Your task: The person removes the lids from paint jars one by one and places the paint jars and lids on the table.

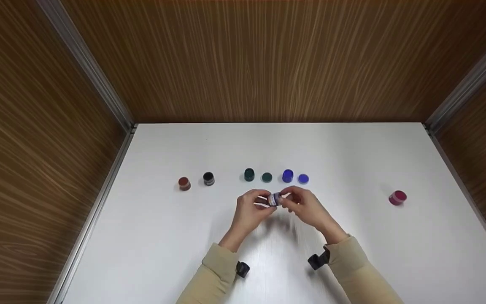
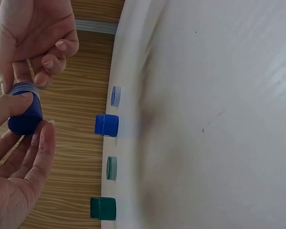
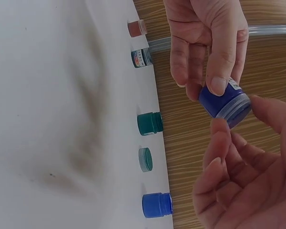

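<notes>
Above the white table, my left hand point(image 1: 248, 210) grips a small dark-blue paint jar point(image 1: 274, 199) by its body, thumb on one side and fingers on the other. My right hand point(image 1: 309, 207) pinches the jar's ridged, clear-rimmed lid point(image 3: 236, 109) between thumb and fingertips. The lid sits on the jar, which is held tilted, and part of a white label shows near the left thumb. Just beyond the hands stand an uncapped blue jar point(image 1: 287, 176) with a blue lid point(image 1: 303, 179) beside it, and an uncapped green jar point(image 1: 249, 175) with its green lid point(image 1: 267, 177).
To the left stand a capped black jar point(image 1: 209, 178) and a capped brown-red jar point(image 1: 184, 183). A crimson jar point(image 1: 398, 197) lies tipped far to the right. Wood-grain panels point(image 1: 243, 63) wall the white table point(image 1: 163, 253) at the back and both sides.
</notes>
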The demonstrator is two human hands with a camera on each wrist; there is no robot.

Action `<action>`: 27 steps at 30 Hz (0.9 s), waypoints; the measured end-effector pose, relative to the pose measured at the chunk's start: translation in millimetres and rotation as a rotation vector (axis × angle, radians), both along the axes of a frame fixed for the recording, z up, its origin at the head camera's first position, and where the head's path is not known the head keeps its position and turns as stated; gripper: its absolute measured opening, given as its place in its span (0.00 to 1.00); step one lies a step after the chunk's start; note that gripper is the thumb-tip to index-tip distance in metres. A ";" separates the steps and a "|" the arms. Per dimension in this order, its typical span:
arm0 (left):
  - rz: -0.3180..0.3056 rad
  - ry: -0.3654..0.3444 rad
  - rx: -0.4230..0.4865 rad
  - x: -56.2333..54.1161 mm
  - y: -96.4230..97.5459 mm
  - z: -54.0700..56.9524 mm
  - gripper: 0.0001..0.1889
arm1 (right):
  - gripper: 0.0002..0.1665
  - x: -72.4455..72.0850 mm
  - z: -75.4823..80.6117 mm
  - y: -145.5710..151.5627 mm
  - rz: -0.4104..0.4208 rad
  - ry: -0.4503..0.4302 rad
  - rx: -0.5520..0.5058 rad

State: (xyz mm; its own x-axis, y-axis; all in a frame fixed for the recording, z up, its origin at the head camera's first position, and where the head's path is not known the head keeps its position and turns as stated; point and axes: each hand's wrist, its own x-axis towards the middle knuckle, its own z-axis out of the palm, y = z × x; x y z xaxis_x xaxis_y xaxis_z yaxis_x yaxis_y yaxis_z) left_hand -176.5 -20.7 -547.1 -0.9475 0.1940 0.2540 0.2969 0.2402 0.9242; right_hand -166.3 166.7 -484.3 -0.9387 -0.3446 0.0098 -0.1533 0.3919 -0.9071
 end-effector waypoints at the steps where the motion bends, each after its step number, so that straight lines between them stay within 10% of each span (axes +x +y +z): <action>1: 0.000 -0.002 0.001 0.1 -0.1 -0.2 0.15 | 0.15 0.0 -0.1 0.7 0.009 0.000 -0.001; 27: -0.005 0.028 0.032 1.3 2.0 -2.2 0.15 | 0.24 -15.2 -41.7 13.2 0.005 -0.028 -0.043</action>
State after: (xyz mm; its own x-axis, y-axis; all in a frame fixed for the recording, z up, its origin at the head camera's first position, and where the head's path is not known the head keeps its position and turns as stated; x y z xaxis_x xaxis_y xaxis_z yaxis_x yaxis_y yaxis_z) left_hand -175.2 -18.7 -549.3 -0.9392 0.1897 0.2862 0.3235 0.2093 0.9228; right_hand -181.5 179.9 -526.0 -0.9371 -0.3491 -0.0017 -0.1292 0.3514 -0.9273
